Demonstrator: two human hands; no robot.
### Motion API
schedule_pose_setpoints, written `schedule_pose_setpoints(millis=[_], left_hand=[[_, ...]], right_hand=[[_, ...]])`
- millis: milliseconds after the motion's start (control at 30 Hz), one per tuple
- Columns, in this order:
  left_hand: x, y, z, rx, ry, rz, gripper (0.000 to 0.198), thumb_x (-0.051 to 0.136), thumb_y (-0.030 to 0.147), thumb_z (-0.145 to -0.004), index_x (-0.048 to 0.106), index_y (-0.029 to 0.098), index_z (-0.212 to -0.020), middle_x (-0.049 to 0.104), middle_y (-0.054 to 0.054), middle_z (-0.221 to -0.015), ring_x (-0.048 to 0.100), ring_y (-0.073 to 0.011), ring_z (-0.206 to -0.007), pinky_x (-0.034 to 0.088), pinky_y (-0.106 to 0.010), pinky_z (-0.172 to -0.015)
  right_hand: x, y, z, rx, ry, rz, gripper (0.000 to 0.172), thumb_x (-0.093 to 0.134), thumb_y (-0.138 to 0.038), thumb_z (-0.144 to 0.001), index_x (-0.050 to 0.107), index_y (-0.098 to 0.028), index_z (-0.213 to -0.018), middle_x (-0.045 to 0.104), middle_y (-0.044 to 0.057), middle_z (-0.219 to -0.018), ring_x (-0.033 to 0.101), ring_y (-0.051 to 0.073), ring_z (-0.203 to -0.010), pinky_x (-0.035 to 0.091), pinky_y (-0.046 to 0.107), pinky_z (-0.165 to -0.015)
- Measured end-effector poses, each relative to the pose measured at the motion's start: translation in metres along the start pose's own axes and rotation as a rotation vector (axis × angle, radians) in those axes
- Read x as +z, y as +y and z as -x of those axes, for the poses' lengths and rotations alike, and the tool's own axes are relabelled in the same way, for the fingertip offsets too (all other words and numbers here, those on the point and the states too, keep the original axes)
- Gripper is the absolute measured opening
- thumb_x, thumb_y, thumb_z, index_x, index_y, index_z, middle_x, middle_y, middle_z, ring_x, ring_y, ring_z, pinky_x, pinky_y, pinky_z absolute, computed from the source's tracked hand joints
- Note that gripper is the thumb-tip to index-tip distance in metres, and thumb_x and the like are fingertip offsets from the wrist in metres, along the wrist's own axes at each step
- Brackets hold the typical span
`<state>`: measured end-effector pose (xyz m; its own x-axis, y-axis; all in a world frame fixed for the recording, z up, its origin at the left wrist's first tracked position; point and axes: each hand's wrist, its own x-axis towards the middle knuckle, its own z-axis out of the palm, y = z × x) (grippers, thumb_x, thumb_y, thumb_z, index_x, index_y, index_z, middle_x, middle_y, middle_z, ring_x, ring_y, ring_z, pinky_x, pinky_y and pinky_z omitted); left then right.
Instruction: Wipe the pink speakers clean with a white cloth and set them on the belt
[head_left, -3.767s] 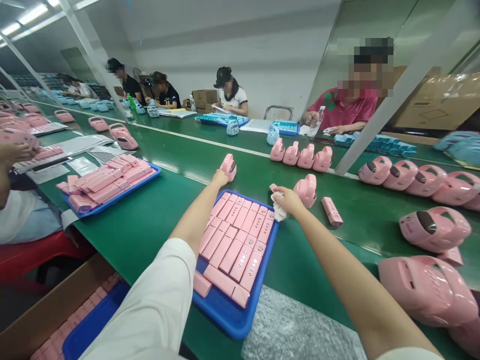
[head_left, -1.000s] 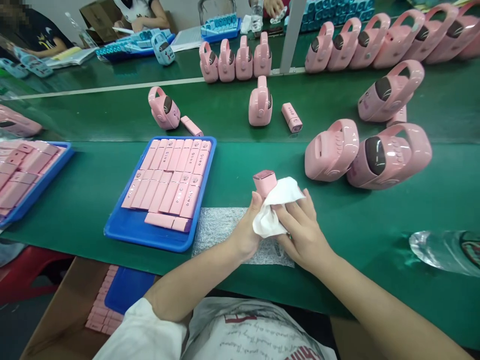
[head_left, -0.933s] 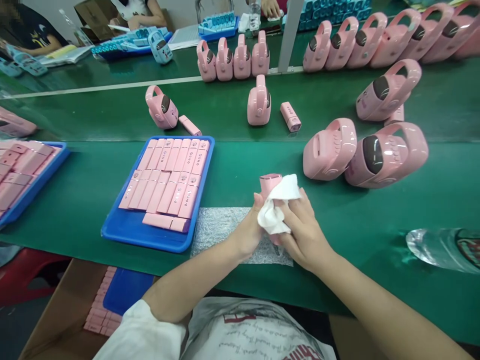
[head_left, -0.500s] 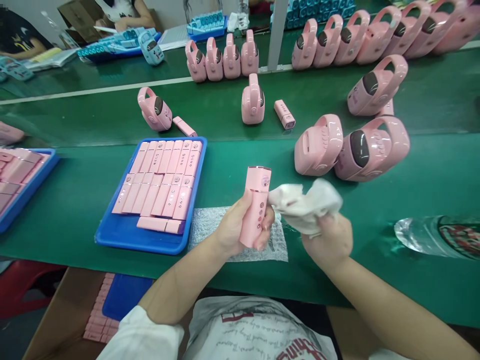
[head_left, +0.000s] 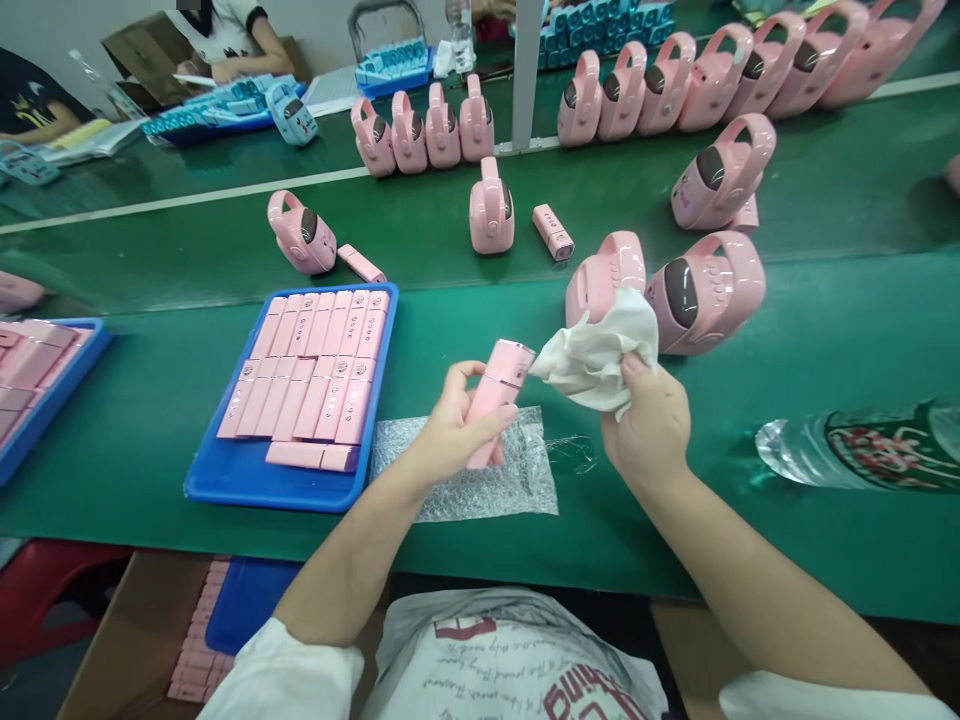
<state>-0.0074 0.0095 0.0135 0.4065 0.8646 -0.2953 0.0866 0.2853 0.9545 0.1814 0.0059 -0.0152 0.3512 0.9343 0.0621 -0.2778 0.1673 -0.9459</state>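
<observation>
My left hand (head_left: 459, 428) is closed round a pink rectangular stick (head_left: 501, 385), which leans to the right above a sheet of bubble wrap (head_left: 510, 490) on the green table. My right hand (head_left: 651, 415) pinches a crumpled white cloth (head_left: 600, 350); the cloth's left corner is at the upper end of the stick. Behind the cloth, partly covered by it, stands a pink handled case (head_left: 592, 280), with another pink case (head_left: 709, 295) to its right. Left of my left hand, a blue tray (head_left: 262, 485) holds rows of similar pink sticks.
A clear bottle (head_left: 802, 452) lies on the right. More pink cases (head_left: 491, 215) stand on the raised rear strip beside a metal post (head_left: 525, 80). Another blue tray (head_left: 82, 360) is at far left. A person (head_left: 247, 40) sits across the table near blue items.
The stick has tilted to the right, and my left hand's grip on it has shifted. My right hand has raised the cloth, which now hangs spread in front of a pink case.
</observation>
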Motion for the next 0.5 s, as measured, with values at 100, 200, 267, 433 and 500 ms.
schedule_pose_setpoints(millis=[100, 200, 267, 433, 500], left_hand=[[-0.02, 0.027, 0.001, 0.006, 0.147, -0.791, 0.043, 0.061, 0.041, -0.081, 0.047, 0.023, -0.118, 0.064, -0.006, -0.097, 0.062, -0.0209, -0.078, 0.047, -0.033, -0.066], [-0.031, 0.058, -0.003, -0.172, 0.041, -1.438, 0.03, 0.051, 0.041, -0.084, 0.064, 0.018, -0.099, 0.066, -0.01, -0.086, 0.062, -0.0284, -0.081, 0.043, -0.038, -0.069], [-0.031, 0.07, -0.012, -0.287, -0.012, -1.677, 0.039, 0.043, 0.046, -0.088, 0.067, 0.014, -0.086, 0.063, -0.013, -0.074, 0.061, -0.0291, -0.073, 0.041, -0.037, -0.065], [-0.018, 0.069, -0.039, -0.283, -0.072, -1.859, 0.044, 0.042, 0.045, -0.089, 0.068, 0.012, -0.076, 0.056, -0.011, -0.061, 0.061, -0.0273, -0.07, 0.041, -0.033, -0.063], [-0.015, 0.068, -0.046, -0.299, -0.074, -1.89, 0.041, 0.046, 0.044, -0.088, 0.069, 0.012, -0.076, 0.055, -0.011, -0.062, 0.061, -0.0285, -0.072, 0.042, -0.034, -0.064]], right_hand=[[-0.007, 0.004, -0.011, -0.033, 0.019, 0.023, 0.023, 0.057, -0.043, -0.084, 0.064, -0.021, -0.086, 0.059, 0.002, -0.078, 0.06, 0.017, -0.074, 0.046, 0.027, -0.06], [-0.011, 0.006, -0.019, -0.037, 0.03, 0.014, 0.021, 0.058, -0.039, -0.084, 0.063, -0.019, -0.083, 0.055, 0.0, -0.075, 0.053, 0.013, -0.065, 0.041, 0.026, -0.059], [-0.014, 0.006, -0.021, -0.039, 0.024, -0.004, 0.02, 0.058, -0.037, -0.084, 0.061, -0.018, -0.078, 0.052, -0.001, -0.073, 0.05, 0.011, -0.063, 0.038, 0.025, -0.058], [-0.017, 0.002, -0.018, -0.087, -0.012, 0.065, 0.029, 0.057, -0.04, -0.085, 0.051, -0.018, -0.068, 0.04, -0.004, -0.062, 0.037, 0.008, -0.055, 0.026, 0.025, -0.051], [-0.018, 0.0, -0.017, -0.07, -0.012, 0.081, 0.03, 0.056, -0.041, -0.085, 0.048, -0.018, -0.067, 0.036, -0.004, -0.061, 0.033, 0.008, -0.054, 0.024, 0.025, -0.05]])
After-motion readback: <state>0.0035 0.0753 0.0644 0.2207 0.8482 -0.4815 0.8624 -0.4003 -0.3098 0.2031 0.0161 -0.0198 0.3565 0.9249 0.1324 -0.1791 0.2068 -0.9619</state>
